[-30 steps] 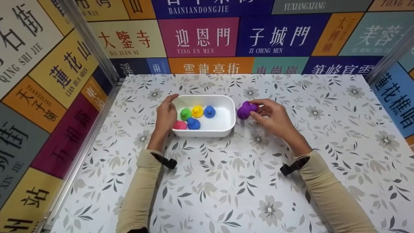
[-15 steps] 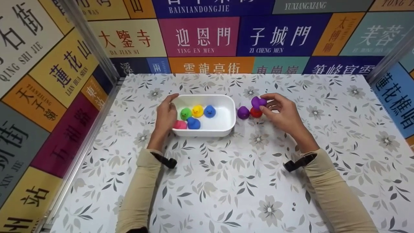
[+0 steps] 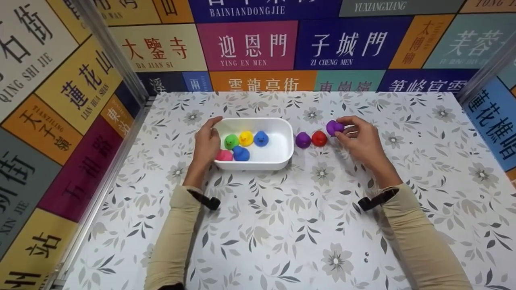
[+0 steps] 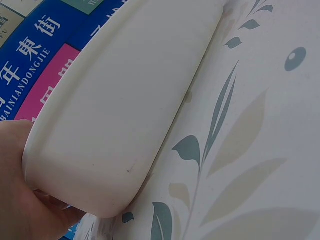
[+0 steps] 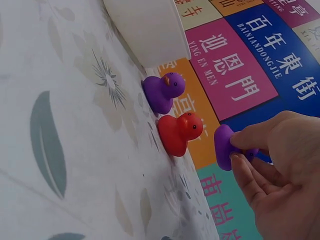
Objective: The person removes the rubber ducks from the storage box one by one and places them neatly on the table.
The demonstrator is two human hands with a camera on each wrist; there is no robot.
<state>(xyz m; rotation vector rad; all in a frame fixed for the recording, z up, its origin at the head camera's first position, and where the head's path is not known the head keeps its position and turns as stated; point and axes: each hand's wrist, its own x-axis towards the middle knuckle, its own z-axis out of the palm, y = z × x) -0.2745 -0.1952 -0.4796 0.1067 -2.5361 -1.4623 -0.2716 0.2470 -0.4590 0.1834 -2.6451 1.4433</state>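
My right hand point(image 3: 363, 139) pinches a purple rubber duck point(image 3: 334, 128) between thumb and fingers; the right wrist view shows this duck point(image 5: 223, 147) held above the table. To its left a red rubber duck point(image 3: 319, 138) and another purple rubber duck point(image 3: 303, 140) stand side by side on the table. My left hand point(image 3: 207, 141) grips the left end of a white plastic tub point(image 3: 278, 159). Inside it sit a green duck point(image 3: 231, 141), a yellow duck point(image 3: 246, 138), two blue ducks point(image 3: 261, 139) and a pink duck point(image 3: 225, 155), which the left hand partly hides.
The table point(image 3: 282, 233) has a white cloth with grey leaves and flowers. Behind it rises a back wall point(image 3: 250, 44) of coloured panels with lettering, and a similar side wall point(image 3: 60, 121) stands at the left.
My right hand has carried the pinched purple duck to the right, past the red duck, which was hidden before and now shows fully. The left hand and tub have stayed put.
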